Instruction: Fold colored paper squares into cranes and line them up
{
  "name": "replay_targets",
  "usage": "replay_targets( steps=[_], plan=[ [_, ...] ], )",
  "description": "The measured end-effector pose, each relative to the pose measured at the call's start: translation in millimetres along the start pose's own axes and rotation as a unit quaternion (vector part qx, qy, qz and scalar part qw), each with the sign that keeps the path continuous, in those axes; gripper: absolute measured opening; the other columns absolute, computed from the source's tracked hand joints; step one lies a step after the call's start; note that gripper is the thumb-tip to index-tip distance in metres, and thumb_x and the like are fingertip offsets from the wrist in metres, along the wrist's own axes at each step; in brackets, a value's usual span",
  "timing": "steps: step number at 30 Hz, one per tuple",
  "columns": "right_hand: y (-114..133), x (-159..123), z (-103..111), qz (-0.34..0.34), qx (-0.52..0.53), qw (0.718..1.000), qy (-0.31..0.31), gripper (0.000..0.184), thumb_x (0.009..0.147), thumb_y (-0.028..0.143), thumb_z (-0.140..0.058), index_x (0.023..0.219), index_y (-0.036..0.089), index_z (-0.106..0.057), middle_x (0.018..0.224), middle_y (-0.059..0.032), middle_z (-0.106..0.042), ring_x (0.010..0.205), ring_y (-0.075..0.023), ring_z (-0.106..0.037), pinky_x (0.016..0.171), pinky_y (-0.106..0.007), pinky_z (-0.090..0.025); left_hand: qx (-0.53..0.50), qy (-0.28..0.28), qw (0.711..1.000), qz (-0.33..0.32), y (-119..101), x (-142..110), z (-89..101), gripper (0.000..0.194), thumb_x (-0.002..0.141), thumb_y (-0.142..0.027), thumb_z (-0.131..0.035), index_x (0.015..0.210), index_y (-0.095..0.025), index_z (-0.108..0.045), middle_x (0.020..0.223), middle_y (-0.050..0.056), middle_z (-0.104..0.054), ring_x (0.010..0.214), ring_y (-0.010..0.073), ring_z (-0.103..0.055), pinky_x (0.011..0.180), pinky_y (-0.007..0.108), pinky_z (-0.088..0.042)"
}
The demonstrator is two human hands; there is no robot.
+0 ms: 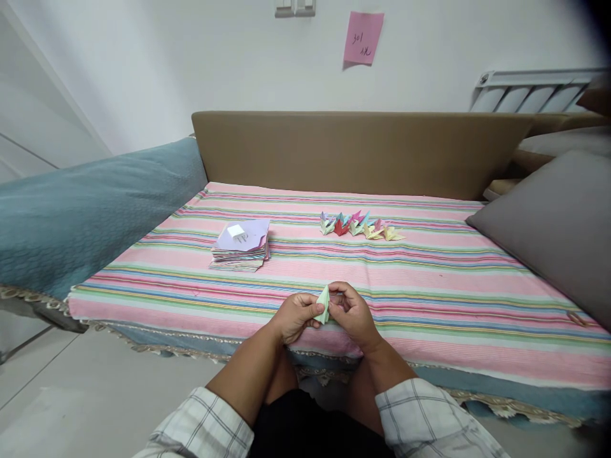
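A small pale green folded paper piece (324, 305) is pinched between both my hands, just above the near edge of the striped cloth (429, 286). My left hand (296, 316) grips its left side with closed fingers. On the other side, my right hand (351, 312) has thumb and fingers pressed on the paper. Farther back lies a row of several finished folded paper figures (360, 226) in mixed colours. A stack of coloured paper squares (241, 248) sits to the left, with a small white charger plug (237, 232) resting on top.
A grey cushion (558, 222) leans at the right. A blue-green blanket (81, 210) covers the left side. The brown backrest (358, 149) runs along the rear, and a pink note (363, 37) hangs on the wall above it.
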State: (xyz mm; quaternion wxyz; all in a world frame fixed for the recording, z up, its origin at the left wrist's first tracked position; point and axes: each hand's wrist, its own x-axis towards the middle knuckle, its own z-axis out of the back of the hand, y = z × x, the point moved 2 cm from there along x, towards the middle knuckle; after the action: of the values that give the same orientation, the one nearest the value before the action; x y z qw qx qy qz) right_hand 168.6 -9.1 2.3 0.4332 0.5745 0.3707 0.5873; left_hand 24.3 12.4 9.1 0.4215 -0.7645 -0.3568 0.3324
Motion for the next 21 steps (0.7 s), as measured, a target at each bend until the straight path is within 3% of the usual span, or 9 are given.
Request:
replay_targets(
  steps=[11,15,21],
  plan=[
    [5.0,1.2,2.0,0.091,-0.033,0.995,-0.006,0.026,0.077,0.024,-0.061,0.103,0.025,-0.059,0.106,-0.0061,-0.051,0.077,-0.0138,-0.052,0.068,-0.029,-0.048,-0.007,0.001,1.000,0.000,0.4,1.5,1.0,0.036,0.051,-0.036,-0.084,0.066,-0.009,-0.067,0.059,0.001,-0.060,0.051,0.0069,-0.053,0.045,0.016,-0.041],
    [4.4,1.9,0.4,0.077,0.022,0.997,0.001,0.021,0.076,0.024,-0.061,0.096,0.025,-0.056,0.102,-0.0050,-0.050,0.077,-0.0139,-0.053,0.066,-0.028,-0.048,0.001,0.004,1.000,0.000,-0.3,0.8,-0.5,0.038,0.050,-0.038,-0.084,0.066,-0.008,-0.067,0.059,0.001,-0.060,0.051,0.0070,-0.052,0.044,0.017,-0.040],
    [-1.2,4.1,1.8,0.046,0.076,0.994,0.061,0.013,0.075,0.025,-0.062,0.085,0.023,-0.054,0.102,-0.0049,-0.047,0.082,-0.0144,-0.051,0.066,-0.026,-0.046,0.017,0.018,1.000,0.017,-0.4,-0.1,-1.5,0.038,0.048,-0.038,-0.084,0.065,-0.008,-0.067,0.058,0.001,-0.059,0.050,0.0076,-0.053,0.043,0.017,-0.041]
  ],
)
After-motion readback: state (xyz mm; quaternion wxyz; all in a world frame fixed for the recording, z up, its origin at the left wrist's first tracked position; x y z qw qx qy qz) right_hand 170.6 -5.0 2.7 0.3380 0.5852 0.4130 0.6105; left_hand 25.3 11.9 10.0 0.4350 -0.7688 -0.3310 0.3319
